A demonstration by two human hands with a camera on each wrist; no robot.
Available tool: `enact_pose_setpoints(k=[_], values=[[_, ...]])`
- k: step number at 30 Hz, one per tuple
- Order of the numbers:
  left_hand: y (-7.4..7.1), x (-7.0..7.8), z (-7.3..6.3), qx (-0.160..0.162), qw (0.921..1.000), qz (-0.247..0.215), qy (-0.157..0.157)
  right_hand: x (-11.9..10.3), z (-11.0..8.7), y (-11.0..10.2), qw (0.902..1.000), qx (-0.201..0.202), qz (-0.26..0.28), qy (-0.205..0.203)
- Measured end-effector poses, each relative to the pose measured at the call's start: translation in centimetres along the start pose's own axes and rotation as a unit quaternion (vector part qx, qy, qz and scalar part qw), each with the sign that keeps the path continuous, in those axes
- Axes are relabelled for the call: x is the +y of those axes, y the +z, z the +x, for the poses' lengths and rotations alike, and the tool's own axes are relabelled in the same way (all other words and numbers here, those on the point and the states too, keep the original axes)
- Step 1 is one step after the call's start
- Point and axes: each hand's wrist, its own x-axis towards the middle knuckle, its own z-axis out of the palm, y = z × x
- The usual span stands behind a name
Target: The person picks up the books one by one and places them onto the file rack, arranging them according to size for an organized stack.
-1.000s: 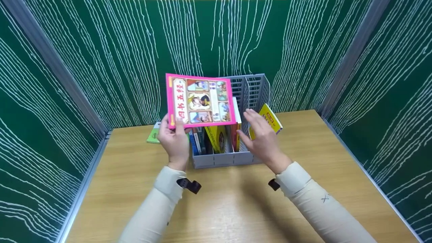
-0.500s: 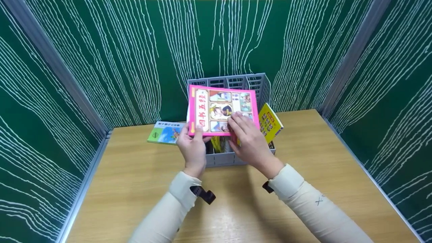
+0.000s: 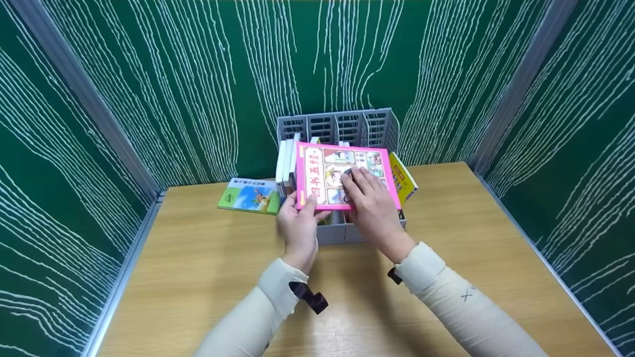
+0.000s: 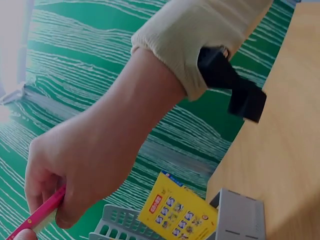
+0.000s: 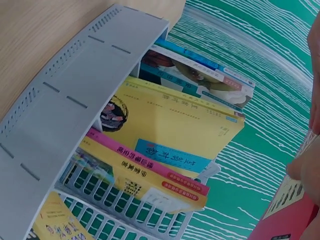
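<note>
A pink-bordered picture book (image 3: pixel 315 171) is held face up above the front of a grey book rack (image 3: pixel 342 235). My left hand (image 3: pixel 299 233) grips its lower left corner, thumb on the cover. My right hand (image 3: pixel 374 210) lies over the right part of the cover. In the left wrist view the right hand (image 4: pixel 92 155) pinches the book (image 4: pixel 37 220) between thumb and curled fingers. In the right wrist view only parts of fingers and the book's spine (image 5: pixel 285 197) show at the right edge. The held book hides much of the rack in the head view.
Several books stand in the rack, including a large yellow book (image 5: pixel 170 125) and a pink-spined one (image 5: pixel 150 162). A yellow book (image 3: pixel 403 178) leans out at the rack's right end. A green and blue book (image 3: pixel 248 196) lies on the table left of the rack.
The left hand has carried the pink book right and down, toward me. The right hand, apart from the book a second ago, has come onto its cover and now holds it too.
</note>
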Motion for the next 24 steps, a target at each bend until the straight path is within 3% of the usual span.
enact_pose_setpoints(k=[6, 12, 18, 24], values=[[0.2, 0.3, -0.4, -0.032, 0.9993, 0.001, -0.019, 0.5, -0.4, 0.4, 0.9991, 0.013, -0.037, -0.017], [0.1, 0.5, -0.4, -0.084, 0.9954, 0.044, 0.009, 1.4, -0.7, 0.6, 0.9993, 0.026, -0.023, -0.013], [-0.7, 0.5, 0.0, -0.107, 0.9893, 0.079, 0.059, 2.7, -0.5, 0.7, 0.9964, 0.042, 0.054, 0.051], [-1.7, -0.1, 0.6, -0.119, 0.9806, 0.113, 0.108, 4.4, -0.4, 1.7, 0.9727, 0.110, 0.163, 0.123]])
